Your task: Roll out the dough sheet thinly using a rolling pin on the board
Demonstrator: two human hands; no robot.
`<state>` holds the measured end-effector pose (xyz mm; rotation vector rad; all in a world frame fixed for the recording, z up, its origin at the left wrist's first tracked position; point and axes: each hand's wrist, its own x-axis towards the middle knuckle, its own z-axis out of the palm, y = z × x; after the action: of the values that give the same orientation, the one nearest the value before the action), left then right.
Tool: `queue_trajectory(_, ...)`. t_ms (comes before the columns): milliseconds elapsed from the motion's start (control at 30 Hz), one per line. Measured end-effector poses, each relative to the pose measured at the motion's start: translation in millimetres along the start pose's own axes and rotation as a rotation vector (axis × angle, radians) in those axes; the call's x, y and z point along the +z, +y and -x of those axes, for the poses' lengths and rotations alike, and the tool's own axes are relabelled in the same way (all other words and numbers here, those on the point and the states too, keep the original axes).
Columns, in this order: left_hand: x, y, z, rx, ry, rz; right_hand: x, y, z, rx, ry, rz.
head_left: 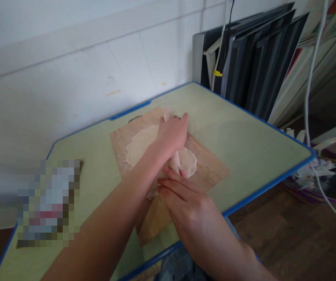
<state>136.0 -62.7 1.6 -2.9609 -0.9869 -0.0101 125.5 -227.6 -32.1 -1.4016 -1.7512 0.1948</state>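
A thin, uneven sheet of pale dough [144, 143] lies on a wooden board [214, 168], showing on both sides of a floury rolling pin [174, 160]. The pin runs away from me across the dough. My left hand [173, 132] reaches over to its far end, fingers bent around it and thumb side hidden in part. At the near end, my right hand [187, 201] presses down with its fingers close together over the pin, and hides that end. Flour dusts the board around the dough.
The pale green table [244, 132] has a blue rim and stands against a white wall. A blurred-out flat item [51, 199] lies at the left. Dark panels [250, 66] lean behind; a white cable [308, 89] hangs at the right over a floor container [311, 175].
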Motion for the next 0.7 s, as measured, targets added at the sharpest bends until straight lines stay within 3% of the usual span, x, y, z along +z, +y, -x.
queue_trajectory(400, 11.3, -20.1, -9.4, -0.048, 0.111, 0.237, 2.8, 2.1, -0.9, -0.036, -0.014, 0.007)
queue_trajectory(700, 5.4, -22.9, 2.3, -0.181, 0.12, 0.196, -16.3, 15.4, 0.9, -0.026, -0.039, -0.071)
